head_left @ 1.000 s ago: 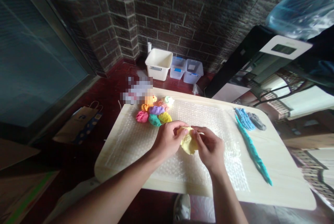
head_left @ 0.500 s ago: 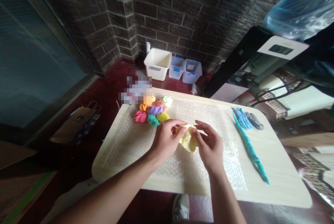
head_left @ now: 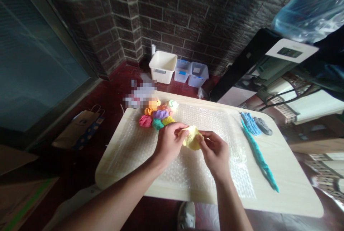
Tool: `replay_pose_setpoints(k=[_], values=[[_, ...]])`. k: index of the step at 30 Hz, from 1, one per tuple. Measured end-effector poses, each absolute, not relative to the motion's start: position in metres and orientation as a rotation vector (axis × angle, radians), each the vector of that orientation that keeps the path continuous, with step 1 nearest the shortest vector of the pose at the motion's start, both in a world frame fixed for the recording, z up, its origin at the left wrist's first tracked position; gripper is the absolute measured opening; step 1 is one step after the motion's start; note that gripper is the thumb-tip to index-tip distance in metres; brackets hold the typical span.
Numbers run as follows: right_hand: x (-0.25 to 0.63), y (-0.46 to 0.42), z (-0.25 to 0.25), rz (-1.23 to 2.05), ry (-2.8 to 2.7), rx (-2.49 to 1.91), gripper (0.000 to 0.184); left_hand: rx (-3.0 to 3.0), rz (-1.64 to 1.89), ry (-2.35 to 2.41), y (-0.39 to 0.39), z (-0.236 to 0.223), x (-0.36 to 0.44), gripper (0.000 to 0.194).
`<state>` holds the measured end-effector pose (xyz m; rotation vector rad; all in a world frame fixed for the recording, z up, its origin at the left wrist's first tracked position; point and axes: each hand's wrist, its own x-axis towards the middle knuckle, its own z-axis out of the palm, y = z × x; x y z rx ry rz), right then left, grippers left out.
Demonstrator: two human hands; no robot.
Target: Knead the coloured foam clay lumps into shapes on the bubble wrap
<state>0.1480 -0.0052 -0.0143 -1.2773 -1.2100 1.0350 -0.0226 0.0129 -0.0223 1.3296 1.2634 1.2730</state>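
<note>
Both hands hold a pale yellow lump of clay (head_left: 191, 137) above the bubble wrap (head_left: 188, 173) on the light wooden table (head_left: 292, 191). My left hand (head_left: 170, 144) grips its left side, fingers curled round it. My right hand (head_left: 216, 154) pinches its right edge with thumb and fingertips. Just beyond my left hand lies a cluster of several coloured clay balls (head_left: 158, 113), pink, green, purple, orange and yellow.
A long teal clay roll (head_left: 259, 157) lies on the table's right side, with a blue piece (head_left: 249, 122) and a grey piece (head_left: 262, 125) at its far end. White and clear storage bins (head_left: 177, 69) stand by the brick wall. A paper bag (head_left: 77, 128) sits on the floor at left.
The hands have turned and squeezed the yellow clay; it now sits a little higher and looks smaller and flatter between the fingers. Everything else on the table is unchanged.
</note>
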Motion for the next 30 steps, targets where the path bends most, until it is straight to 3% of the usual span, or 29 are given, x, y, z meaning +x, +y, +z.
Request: replay_pose_setpoints(k=[8, 13, 17, 22, 25, 27, 30], values=[[0.15, -0.003, -0.019, 0.988, -1.175, -1.386, 0.038, 1.229, 1.207, 1.252, 0.009, -0.018, -0.017, 0.011], [0.15, -0.006, -0.021, 0.824, -1.272, -1.46, 0.037, 1.258, 1.181, 1.271, 0.007, -0.02, -0.014, 0.026], [0.151, -0.006, -0.017, 0.928, -1.323, -1.402, 0.038, 1.319, 1.143, 1.177, 0.007, -0.02, -0.015, 0.015], [0.148, -0.006, -0.011, 1.017, -1.362, -1.264, 0.025, 1.304, 1.153, 1.108, 0.007, -0.024, -0.015, 0.015], [0.148, -0.006, -0.014, 0.93, -1.334, -1.287, 0.023, 1.121, 1.176, 1.12, 0.008, -0.025, -0.014, 0.027], [0.151, -0.005, -0.017, 0.858, -1.233, -1.334, 0.026, 0.945, 1.141, 1.089, 0.009, -0.023, -0.012, 0.035], [0.155, -0.004, -0.019, 0.851, -1.127, -1.392, 0.035, 0.792, 1.055, 1.016, 0.009, -0.021, -0.011, 0.029]])
